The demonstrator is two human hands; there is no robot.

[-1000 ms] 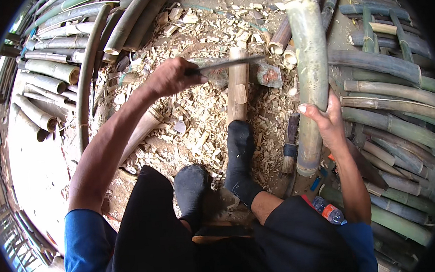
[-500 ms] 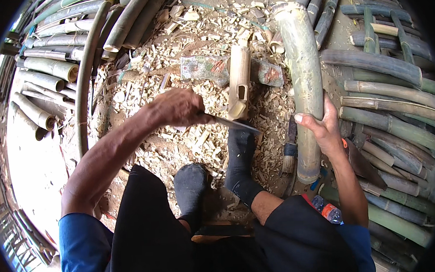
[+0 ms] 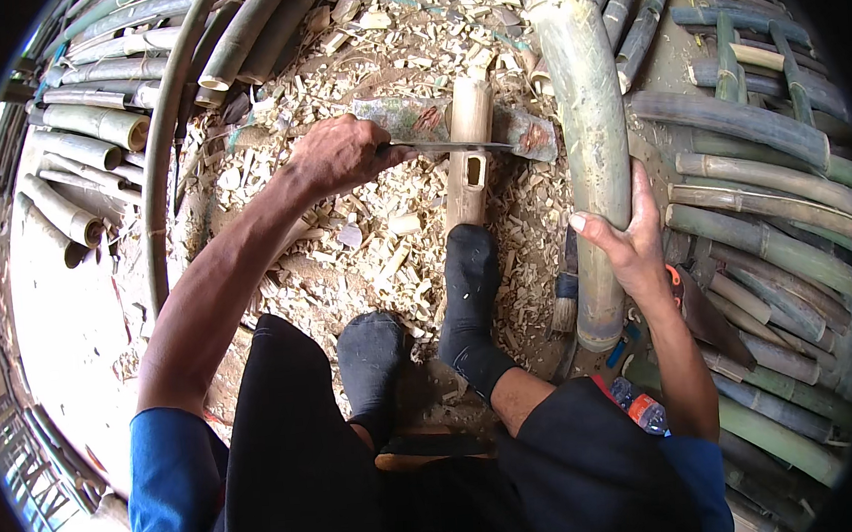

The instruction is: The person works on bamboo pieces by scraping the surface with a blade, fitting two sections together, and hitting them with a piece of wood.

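My left hand (image 3: 341,154) is closed round the handle of a knife, its thin dark blade (image 3: 438,147) lying level across a short pale bamboo piece (image 3: 466,197). That piece has a rectangular hole cut in its upper face, just nearer to me than the blade. A grey speckled block (image 3: 526,139) sits across beneath it. My right foot in a dark sock (image 3: 472,263) rests against its near end. On the right, my right hand (image 3: 629,229) grips a thick green bamboo section (image 3: 587,110) held roughly upright, thumb in front, fingers partly hidden.
Pale wood chips (image 3: 387,259) cover the ground around my feet. Cut bamboo poles (image 3: 110,119) are piled at the left, and more poles (image 3: 764,206) at the right. A brush (image 3: 565,301) lies beside the thick bamboo; a plastic bottle (image 3: 639,406) is by my right knee.
My left hand has moved away from me with the knife, its blade turning from slanted to level over the short bamboo. A loose chunk no longer shows at that piece's near end.
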